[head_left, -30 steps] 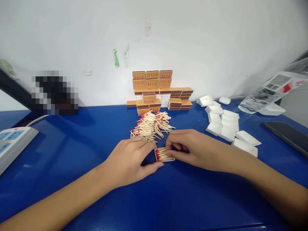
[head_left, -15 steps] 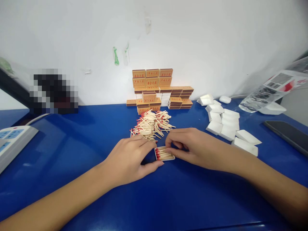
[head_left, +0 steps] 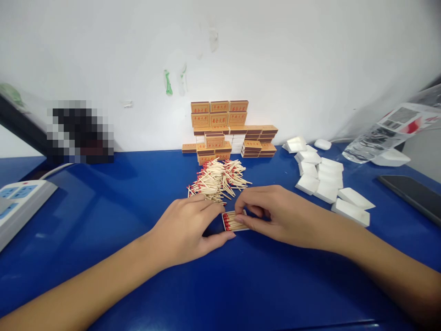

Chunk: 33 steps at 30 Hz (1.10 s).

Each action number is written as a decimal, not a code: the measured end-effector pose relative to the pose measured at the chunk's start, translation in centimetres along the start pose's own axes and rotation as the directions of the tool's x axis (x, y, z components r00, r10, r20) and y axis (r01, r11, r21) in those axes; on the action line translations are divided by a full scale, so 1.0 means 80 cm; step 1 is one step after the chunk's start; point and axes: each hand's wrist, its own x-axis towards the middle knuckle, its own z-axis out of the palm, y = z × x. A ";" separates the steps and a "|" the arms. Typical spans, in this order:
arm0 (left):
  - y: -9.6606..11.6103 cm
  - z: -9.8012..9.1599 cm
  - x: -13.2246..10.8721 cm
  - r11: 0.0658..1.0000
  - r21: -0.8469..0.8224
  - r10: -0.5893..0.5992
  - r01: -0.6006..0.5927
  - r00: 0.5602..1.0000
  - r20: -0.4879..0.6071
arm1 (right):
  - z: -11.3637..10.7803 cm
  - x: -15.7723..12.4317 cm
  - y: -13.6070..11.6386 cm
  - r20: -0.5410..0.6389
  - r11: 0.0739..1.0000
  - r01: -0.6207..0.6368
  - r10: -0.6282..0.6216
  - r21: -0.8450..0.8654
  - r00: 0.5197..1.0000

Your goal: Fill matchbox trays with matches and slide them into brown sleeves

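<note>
A small white matchbox tray (head_left: 223, 224) lies on the blue table in front of me, with red-headed matches (head_left: 230, 222) in a row inside, heads to the left. My left hand (head_left: 186, 226) steadies the tray's left end, index finger along the far edge and thumb at the near edge. Over the tray's right part, my right hand (head_left: 272, 212) has thumb and forefinger pinched together on the matches. Exactly which matches it grips is hidden. Just beyond the hands is a loose pile of matches (head_left: 213, 179), touching or nearly touching my left fingers.
Stacked matchboxes (head_left: 218, 120) stand against the wall behind the pile. Several white trays (head_left: 325, 188) lie at the right, near a phone (head_left: 409, 195) and a clear plastic bottle (head_left: 365, 142). A power strip (head_left: 25, 202) sits at the left edge.
My right fingertips have shifted slightly left over the matches in the tray. My left hand keeps its place, and the whole view has shifted a little.
</note>
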 end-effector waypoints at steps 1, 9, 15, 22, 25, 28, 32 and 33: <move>0.000 0.000 0.000 1.000 -0.002 0.002 -0.002 1.000 0.000 | 0.001 0.000 -0.002 0.007 1.000 -0.001 0.001 0.030 1.000; -0.002 0.001 0.001 0.999 0.005 0.034 -0.034 0.999 -0.029 | 0.009 0.000 -0.006 0.056 0.990 -0.010 0.002 0.138 0.998; -0.002 0.000 0.001 0.999 0.006 0.037 -0.037 0.999 -0.031 | 0.009 0.002 -0.004 0.047 0.991 -0.003 -0.003 0.134 0.999; 0.000 0.001 0.002 0.999 0.002 0.049 -0.049 0.998 -0.041 | 0.011 0.002 -0.002 0.017 0.997 0.016 -0.017 0.076 1.000; -0.001 0.002 0.003 0.999 -0.002 0.051 -0.051 0.998 -0.044 | 0.009 0.002 -0.001 0.006 0.997 0.033 -0.033 0.072 0.999; -0.001 0.002 0.002 0.999 0.001 0.040 -0.040 0.999 -0.034 | 0.009 0.002 0.000 0.019 0.996 0.047 -0.048 0.082 0.999; -0.001 0.002 0.001 1.000 0.008 0.027 -0.027 0.999 -0.024 | 0.006 0.002 -0.001 0.025 0.997 0.054 -0.055 0.055 0.998; -0.001 0.002 0.000 1.000 0.012 0.027 -0.026 0.999 -0.027 | 0.001 0.001 0.000 0.008 0.998 0.051 -0.051 0.023 0.999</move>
